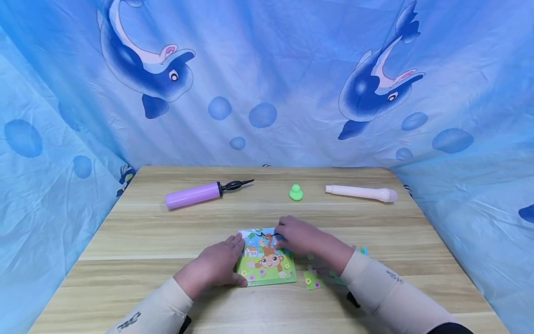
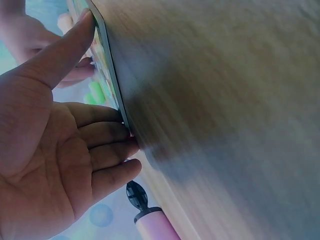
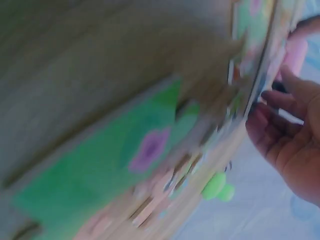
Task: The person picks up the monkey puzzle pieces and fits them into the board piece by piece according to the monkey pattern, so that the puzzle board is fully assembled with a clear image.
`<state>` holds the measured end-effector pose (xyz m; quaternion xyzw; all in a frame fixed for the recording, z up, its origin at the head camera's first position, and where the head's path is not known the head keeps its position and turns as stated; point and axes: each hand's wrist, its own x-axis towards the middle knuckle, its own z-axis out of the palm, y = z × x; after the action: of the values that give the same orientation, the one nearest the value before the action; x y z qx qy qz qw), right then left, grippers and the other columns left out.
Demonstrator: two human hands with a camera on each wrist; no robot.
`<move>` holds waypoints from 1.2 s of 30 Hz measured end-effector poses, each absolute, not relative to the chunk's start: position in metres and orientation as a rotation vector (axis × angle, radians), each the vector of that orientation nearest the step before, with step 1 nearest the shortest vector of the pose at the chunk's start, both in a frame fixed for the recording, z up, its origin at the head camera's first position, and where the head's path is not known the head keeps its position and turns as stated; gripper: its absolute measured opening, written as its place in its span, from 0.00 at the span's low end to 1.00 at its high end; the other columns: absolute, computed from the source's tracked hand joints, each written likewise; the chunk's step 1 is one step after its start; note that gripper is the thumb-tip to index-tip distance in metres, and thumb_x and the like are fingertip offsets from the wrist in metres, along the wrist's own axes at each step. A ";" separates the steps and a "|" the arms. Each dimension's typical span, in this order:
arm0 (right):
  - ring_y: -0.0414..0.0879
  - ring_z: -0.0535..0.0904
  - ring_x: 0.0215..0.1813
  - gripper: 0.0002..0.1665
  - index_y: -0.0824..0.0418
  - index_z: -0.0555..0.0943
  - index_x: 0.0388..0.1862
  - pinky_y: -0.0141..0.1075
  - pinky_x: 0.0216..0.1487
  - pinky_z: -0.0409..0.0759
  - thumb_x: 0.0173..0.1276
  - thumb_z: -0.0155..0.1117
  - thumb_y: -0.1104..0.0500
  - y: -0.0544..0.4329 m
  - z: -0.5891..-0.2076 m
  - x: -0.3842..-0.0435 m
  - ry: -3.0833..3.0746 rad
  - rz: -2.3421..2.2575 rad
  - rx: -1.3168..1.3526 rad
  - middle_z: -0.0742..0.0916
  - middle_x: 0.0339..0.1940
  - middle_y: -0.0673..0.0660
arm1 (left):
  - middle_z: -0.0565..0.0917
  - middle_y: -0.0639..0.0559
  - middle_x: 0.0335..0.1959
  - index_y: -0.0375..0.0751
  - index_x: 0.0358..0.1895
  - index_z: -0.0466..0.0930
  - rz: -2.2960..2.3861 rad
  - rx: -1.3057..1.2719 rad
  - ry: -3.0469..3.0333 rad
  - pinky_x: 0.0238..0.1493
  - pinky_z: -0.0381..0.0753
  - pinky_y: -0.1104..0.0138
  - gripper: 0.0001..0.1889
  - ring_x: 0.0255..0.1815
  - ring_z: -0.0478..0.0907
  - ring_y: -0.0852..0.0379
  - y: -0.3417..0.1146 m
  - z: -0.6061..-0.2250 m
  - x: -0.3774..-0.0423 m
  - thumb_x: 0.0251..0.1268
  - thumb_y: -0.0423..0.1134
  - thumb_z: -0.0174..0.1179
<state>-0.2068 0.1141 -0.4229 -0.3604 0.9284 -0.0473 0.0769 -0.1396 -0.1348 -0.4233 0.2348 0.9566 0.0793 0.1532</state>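
A square jigsaw puzzle board [image 1: 269, 269] with a monkey, a house and flowers lies on the wooden table. My left hand [image 1: 223, 262] rests along its left edge. The left fingers [image 2: 112, 155] lie nearly straight against the side, with the thumb at the near corner. At the far right corner my right hand [image 1: 298, 235] touches the board, fingers loosely bent and thumb apart in the right wrist view. No piece shows between them, though that view is blurred. Right of the board lie loose puzzle pieces [image 1: 312, 280], some partly hidden under the right forearm.
Behind the board, a purple balloon pump [image 1: 193, 195] with a black nozzle lies at left. A small green duck-like toy [image 1: 296, 193] stands near the middle, and a pale pink toy microphone [image 1: 360, 193] lies at right. A blue dolphin-print curtain [image 1: 267, 83] surrounds the table.
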 end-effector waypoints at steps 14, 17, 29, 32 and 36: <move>0.46 0.79 0.49 0.24 0.57 0.81 0.53 0.41 0.50 0.81 0.60 0.73 0.51 0.182 -0.406 -0.199 2.775 -0.143 -0.977 0.81 0.46 0.51 | 0.60 0.39 0.76 0.33 0.73 0.61 0.213 0.675 2.755 0.71 0.66 0.48 0.59 0.76 0.59 0.40 -0.135 -0.424 -0.144 0.41 0.68 0.71; 0.41 0.76 0.42 0.19 0.53 0.83 0.46 0.38 0.45 0.80 0.57 0.75 0.50 0.187 -0.411 -0.193 2.753 -0.099 -0.909 0.79 0.39 0.46 | 0.60 0.39 0.76 0.34 0.73 0.61 0.216 0.668 2.755 0.70 0.66 0.47 0.59 0.76 0.59 0.40 -0.135 -0.424 -0.144 0.41 0.68 0.71; 0.38 0.75 0.40 0.14 0.53 0.81 0.42 0.35 0.45 0.80 0.61 0.73 0.51 0.189 -0.423 -0.188 2.743 -0.081 -0.911 0.79 0.37 0.44 | 0.62 0.39 0.76 0.34 0.73 0.62 0.217 0.661 2.763 0.69 0.67 0.45 0.58 0.75 0.61 0.39 -0.135 -0.422 -0.144 0.41 0.69 0.71; 0.37 0.74 0.38 0.14 0.53 0.82 0.42 0.34 0.42 0.79 0.60 0.73 0.51 0.191 -0.425 -0.190 2.736 -0.100 -0.931 0.78 0.36 0.44 | 0.62 0.39 0.76 0.34 0.73 0.62 0.200 0.663 2.765 0.68 0.67 0.45 0.59 0.75 0.61 0.39 -0.135 -0.422 -0.144 0.41 0.69 0.70; 0.37 0.71 0.34 0.12 0.52 0.81 0.37 0.31 0.38 0.77 0.59 0.74 0.52 0.193 -0.425 -0.192 2.741 -0.158 -0.968 0.75 0.33 0.43 | 0.62 0.39 0.75 0.34 0.73 0.62 0.185 0.672 2.770 0.68 0.68 0.46 0.59 0.75 0.61 0.39 -0.134 -0.422 -0.143 0.41 0.70 0.70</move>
<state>-0.1921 0.1927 -0.4247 -0.3303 0.9353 -0.0537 0.1149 -0.1426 -0.1343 -0.4216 0.2330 0.9599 0.0643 0.1420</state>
